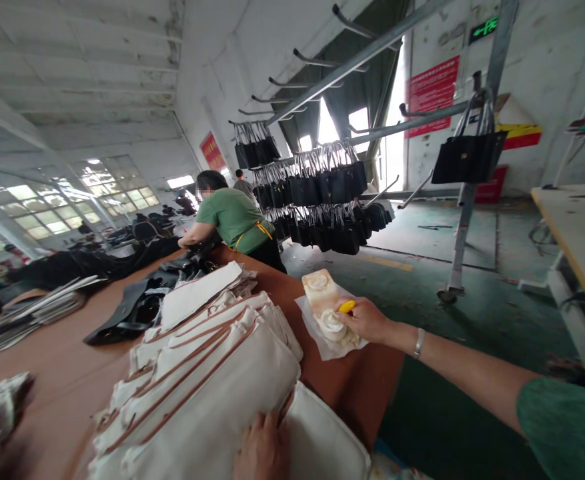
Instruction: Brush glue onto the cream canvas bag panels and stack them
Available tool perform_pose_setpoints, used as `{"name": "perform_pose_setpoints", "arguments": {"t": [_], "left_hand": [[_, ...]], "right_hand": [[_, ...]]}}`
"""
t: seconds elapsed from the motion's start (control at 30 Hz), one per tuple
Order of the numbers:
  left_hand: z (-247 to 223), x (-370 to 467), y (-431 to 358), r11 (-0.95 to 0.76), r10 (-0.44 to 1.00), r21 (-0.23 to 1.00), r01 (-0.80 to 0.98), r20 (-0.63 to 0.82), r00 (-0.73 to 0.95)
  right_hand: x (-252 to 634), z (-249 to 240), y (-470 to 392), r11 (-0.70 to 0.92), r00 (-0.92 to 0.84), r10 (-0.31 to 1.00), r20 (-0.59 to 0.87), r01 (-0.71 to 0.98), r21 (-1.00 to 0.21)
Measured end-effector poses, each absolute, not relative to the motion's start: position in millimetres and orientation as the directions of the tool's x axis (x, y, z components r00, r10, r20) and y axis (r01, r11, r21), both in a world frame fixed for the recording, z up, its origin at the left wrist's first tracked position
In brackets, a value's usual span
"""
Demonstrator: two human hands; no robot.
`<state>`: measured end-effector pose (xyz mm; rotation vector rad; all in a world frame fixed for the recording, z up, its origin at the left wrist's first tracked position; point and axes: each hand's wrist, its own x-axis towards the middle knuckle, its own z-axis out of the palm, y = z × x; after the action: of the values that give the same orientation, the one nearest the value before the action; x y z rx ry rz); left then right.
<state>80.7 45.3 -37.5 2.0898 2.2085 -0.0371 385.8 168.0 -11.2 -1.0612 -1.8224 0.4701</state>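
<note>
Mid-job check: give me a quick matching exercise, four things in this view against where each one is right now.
Things:
1. yellow tool
2. stack of cream panels
3. black bags
4. co-worker in green

Places:
A. hanging on the metal rack
B. in the right hand, over the pale block
C. leaning over the table's far end
D. under the left hand

Pairs: 1-B, 2-D, 3-A, 4-C

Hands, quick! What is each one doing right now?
Left hand: flat and open, pressing on the stack of cream bags.
Right hand: closed on a small yellow tool, over a white lump on plastic.
</note>
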Motion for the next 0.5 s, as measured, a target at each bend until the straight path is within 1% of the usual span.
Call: {"name": "perform_pose_setpoints", "arguments": {"t": [0.1,0.2,0.3,0.37,0.5], "left_hand": [[-35.9,83.5,47.5,0.027,0.989,0.050,0.998,-0.146,-0.019],[-37.9,84.1,49.9,0.069,0.984,0.021,0.997,-0.167,-0.064],[-38.1,88.7,51.7,0.093,0.977,-0.017,0.996,-0.191,-0.094],[-36.2,93.0,52.1,0.095,0.973,-0.016,0.995,-0.212,-0.096],[-31.2,96.9,52.1,0.097,0.959,0.029,0.995,-0.268,-0.086]], "right_hand": [[381.4,-22.5,186.0,0.540,-0.214,0.835,0.506,0.489,-0.685],[383.6,-24.8,192.2,0.530,-0.214,0.842,0.495,0.498,-0.686],[390.7,-23.0,187.2,0.554,-0.232,0.828,0.511,0.484,-0.678],[397.3,-22.7,178.1,0.596,-0.290,0.801,0.524,0.463,-0.655],[412.9,-22.8,151.4,0.680,-0.449,0.729,0.516,0.391,-0.620]]}}
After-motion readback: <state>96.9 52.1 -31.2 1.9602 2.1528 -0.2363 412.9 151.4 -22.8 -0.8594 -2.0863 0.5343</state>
